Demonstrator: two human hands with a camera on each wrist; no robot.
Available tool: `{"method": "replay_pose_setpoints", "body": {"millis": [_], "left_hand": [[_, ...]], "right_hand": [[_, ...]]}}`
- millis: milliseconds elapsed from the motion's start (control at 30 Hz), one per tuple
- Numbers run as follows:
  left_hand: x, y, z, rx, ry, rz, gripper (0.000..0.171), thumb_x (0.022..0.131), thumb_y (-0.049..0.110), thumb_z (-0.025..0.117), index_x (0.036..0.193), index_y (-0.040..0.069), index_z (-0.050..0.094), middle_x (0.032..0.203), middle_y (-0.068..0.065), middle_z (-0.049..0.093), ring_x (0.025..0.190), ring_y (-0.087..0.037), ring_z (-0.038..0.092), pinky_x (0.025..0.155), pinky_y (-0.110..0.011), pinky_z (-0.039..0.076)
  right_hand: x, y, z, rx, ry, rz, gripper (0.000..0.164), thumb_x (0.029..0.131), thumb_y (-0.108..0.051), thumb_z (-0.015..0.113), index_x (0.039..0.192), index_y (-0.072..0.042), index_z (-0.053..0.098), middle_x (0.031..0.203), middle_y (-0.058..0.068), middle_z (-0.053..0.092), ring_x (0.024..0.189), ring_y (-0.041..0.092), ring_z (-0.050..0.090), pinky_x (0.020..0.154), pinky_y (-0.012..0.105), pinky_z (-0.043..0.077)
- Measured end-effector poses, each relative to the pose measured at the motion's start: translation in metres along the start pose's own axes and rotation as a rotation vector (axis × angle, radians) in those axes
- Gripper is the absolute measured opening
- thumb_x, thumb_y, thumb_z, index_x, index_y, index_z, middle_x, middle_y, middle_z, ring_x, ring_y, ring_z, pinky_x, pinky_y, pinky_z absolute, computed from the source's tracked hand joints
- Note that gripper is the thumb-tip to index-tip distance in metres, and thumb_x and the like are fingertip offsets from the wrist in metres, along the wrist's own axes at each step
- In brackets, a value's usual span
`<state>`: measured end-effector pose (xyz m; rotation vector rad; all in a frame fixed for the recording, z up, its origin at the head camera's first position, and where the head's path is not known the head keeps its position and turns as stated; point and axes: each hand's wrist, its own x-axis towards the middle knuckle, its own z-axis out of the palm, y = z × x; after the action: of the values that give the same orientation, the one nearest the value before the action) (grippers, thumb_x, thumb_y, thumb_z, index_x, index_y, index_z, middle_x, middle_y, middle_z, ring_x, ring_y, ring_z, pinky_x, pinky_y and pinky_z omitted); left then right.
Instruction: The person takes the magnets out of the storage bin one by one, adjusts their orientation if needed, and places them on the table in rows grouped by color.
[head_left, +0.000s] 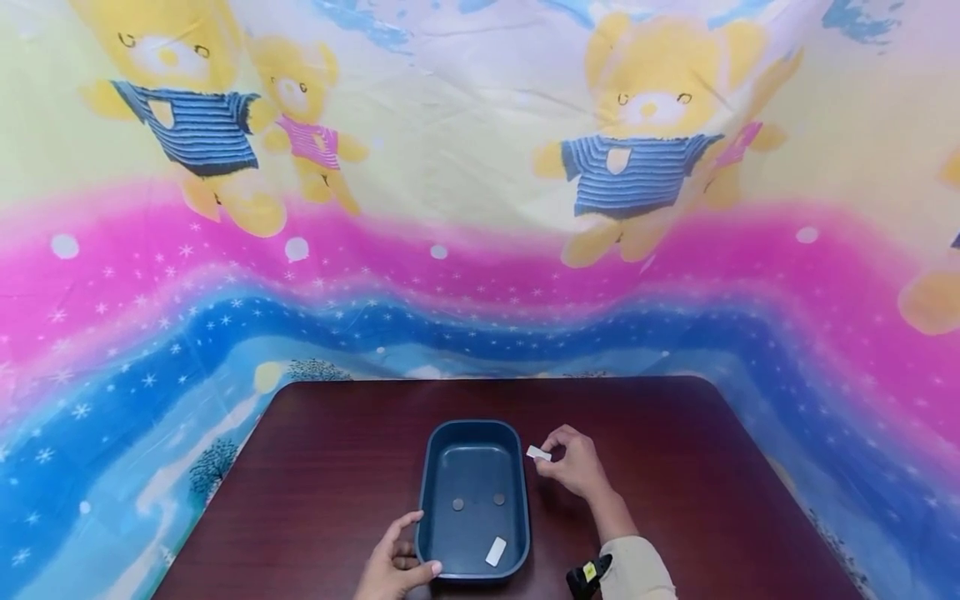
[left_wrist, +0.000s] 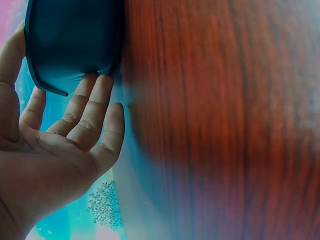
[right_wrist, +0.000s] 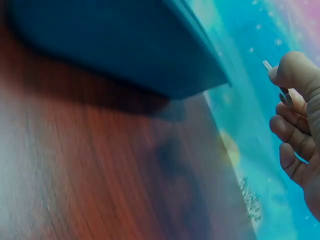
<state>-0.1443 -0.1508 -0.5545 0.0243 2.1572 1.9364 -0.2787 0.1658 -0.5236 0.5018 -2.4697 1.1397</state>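
A dark blue rectangular tray (head_left: 472,467) stands on the table. My left hand (head_left: 393,560) holds its near left corner, thumb at the near rim and fingers along the outer left side. In the left wrist view, fingertips (left_wrist: 103,82) touch the tray's outer wall. Inside the tray lie two small round coin-like discs, one left (head_left: 457,504) and one right (head_left: 498,499), and a small white rectangular piece (head_left: 496,551). Right of the tray, my right hand (head_left: 573,462) pinches a similar white piece (head_left: 538,452) above the table. A small round disc (right_wrist: 286,98) shows among its fingers.
The dark red-brown wooden table (head_left: 337,475) has rounded far corners. Behind and beside it hangs a cloth (head_left: 465,275) printed with bears. A black device (head_left: 587,577) sits at my right wrist by the light sleeve (head_left: 637,571).
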Motion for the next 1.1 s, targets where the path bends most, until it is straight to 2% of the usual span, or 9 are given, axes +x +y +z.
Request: {"method": "replay_pose_setpoints", "body": {"millis": [100, 300, 467, 767, 933, 1100], "left_hand": [[-0.001, 0.0, 0.0, 0.002, 0.0, 0.005, 0.083, 0.076, 0.018, 0.079, 0.142, 0.002, 0.03, 0.081, -0.011, 0.059, 0.07, -0.025, 0.06, 0.063, -0.041, 0.051], [0.0, -0.002, -0.001, -0.012, -0.003, 0.02, 0.082, 0.076, 0.015, 0.078, 0.142, 0.002, 0.031, 0.081, -0.011, 0.06, 0.07, -0.026, 0.061, 0.063, -0.041, 0.052], [0.001, -0.002, 0.0, -0.021, -0.003, 0.045, 0.082, 0.075, 0.013, 0.079, 0.141, 0.0, 0.031, 0.082, -0.013, 0.061, 0.07, -0.026, 0.062, 0.064, -0.041, 0.052], [0.002, -0.004, -0.002, -0.027, -0.014, 0.029, 0.08, 0.077, 0.014, 0.078, 0.141, 0.003, 0.032, 0.082, -0.013, 0.062, 0.071, -0.027, 0.062, 0.064, -0.041, 0.052], [0.002, -0.004, -0.003, -0.018, -0.007, 0.012, 0.08, 0.076, 0.015, 0.078, 0.141, 0.003, 0.033, 0.081, -0.012, 0.061, 0.071, -0.026, 0.062, 0.063, -0.041, 0.051], [0.003, -0.005, -0.003, -0.033, -0.002, 0.013, 0.081, 0.076, 0.015, 0.079, 0.141, 0.003, 0.032, 0.082, -0.012, 0.062, 0.072, -0.026, 0.062, 0.065, -0.041, 0.052]], "right_hand": [[-0.001, 0.01, -0.001, -0.012, -0.005, 0.023, 0.021, 0.062, -0.007, 0.078, 0.067, -0.018, 0.061, 0.078, -0.01, 0.054, 0.068, 0.011, 0.049, 0.062, 0.028, 0.044], [-0.003, 0.024, 0.002, -0.002, -0.032, 0.153, 0.018, 0.066, -0.008, 0.076, 0.069, -0.017, 0.06, 0.076, -0.007, 0.053, 0.065, 0.011, 0.049, 0.06, 0.028, 0.045], [-0.003, 0.032, 0.006, 0.009, -0.041, 0.212, 0.016, 0.066, -0.011, 0.077, 0.069, -0.016, 0.062, 0.073, -0.006, 0.053, 0.061, 0.011, 0.05, 0.057, 0.027, 0.044], [-0.003, 0.047, 0.016, 0.023, -0.128, 0.305, 0.015, 0.07, -0.009, 0.077, 0.072, -0.01, 0.062, 0.07, -0.002, 0.056, 0.058, 0.014, 0.05, 0.055, 0.03, 0.043], [-0.003, 0.056, 0.02, 0.009, -0.187, 0.297, 0.014, 0.071, -0.007, 0.076, 0.073, -0.011, 0.062, 0.072, -0.002, 0.056, 0.059, 0.013, 0.049, 0.057, 0.03, 0.043], [-0.001, 0.061, 0.019, -0.028, -0.273, 0.212, 0.014, 0.072, -0.004, 0.074, 0.072, -0.011, 0.061, 0.08, -0.001, 0.053, 0.063, 0.014, 0.046, 0.058, 0.029, 0.042]]}}
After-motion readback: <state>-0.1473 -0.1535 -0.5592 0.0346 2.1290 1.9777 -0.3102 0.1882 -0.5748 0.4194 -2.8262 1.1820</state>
